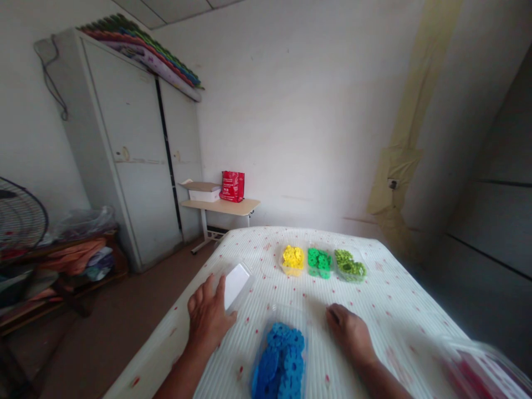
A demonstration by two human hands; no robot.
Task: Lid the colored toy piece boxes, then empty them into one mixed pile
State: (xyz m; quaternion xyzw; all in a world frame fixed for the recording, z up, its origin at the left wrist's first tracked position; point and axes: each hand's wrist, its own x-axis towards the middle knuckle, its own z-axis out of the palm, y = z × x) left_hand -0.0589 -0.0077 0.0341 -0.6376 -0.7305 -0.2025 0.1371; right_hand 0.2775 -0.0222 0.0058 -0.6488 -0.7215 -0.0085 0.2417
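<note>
My left hand has its fingers stretched and spread at the left edge of a clear plastic box with a white panel. Its index finger overlaps the box's edge, and the thumb lies by its near corner. My right hand is closed low over the cloth, its fingers curled; whatever they may hold is hidden. Between my hands, closest to me, stands a clear container of blue notched plastic discs. Farther back, a row of clear containers holds yellow discs, green discs and light green pieces.
A striped, red-dotted cloth covers the table. At its right edge is a blurred clear box with pink contents. Behind, a small desk bears a red bag and a white box. A cabinet and fan stand left.
</note>
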